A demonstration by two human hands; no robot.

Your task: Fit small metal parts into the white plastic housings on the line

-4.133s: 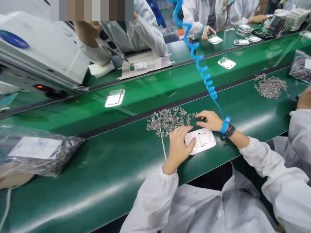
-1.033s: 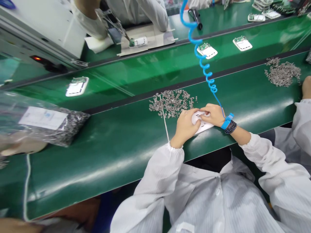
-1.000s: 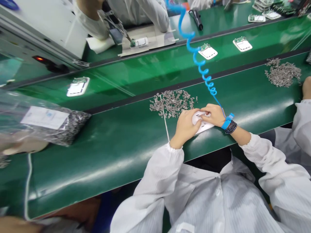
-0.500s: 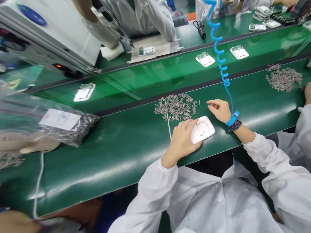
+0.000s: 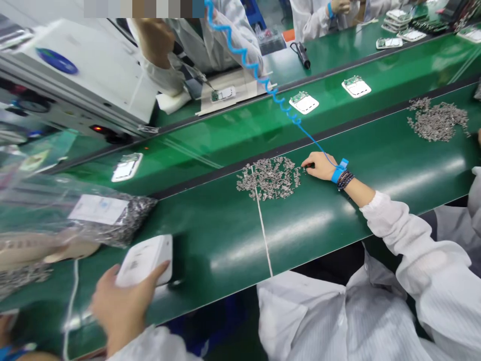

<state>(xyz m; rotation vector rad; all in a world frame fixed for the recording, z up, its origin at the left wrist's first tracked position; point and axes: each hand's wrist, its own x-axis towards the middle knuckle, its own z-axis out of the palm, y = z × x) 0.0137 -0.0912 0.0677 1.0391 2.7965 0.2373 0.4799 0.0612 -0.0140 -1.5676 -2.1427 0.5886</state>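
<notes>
My left hand (image 5: 126,301) is wrapped round a white plastic housing (image 5: 146,260), held tilted at the left of the green bench, its thumb along the near side. The hand is slightly smeared by motion. At the right edge of a loose pile of small metal clips (image 5: 268,178), my right hand (image 5: 319,165) has its fingertips pressed together on the bench. Whether a clip is between them is too small to make out. A blue wrist strap (image 5: 339,172) with a coiled blue cord (image 5: 259,70) circles my right wrist.
A clear plastic bag (image 5: 124,215) of small dark metal parts lies at the left. Beyond the bench, a green conveyor belt (image 5: 210,135) carries white housings with circuit boards (image 5: 304,103). Another metal pile (image 5: 438,120) lies at the right. Co-workers' hands and sleeves show around.
My left hand has carried the white housing from beside the clip pile far to the left. My right hand has moved left to the pile's edge, its fingers drawn together.
</notes>
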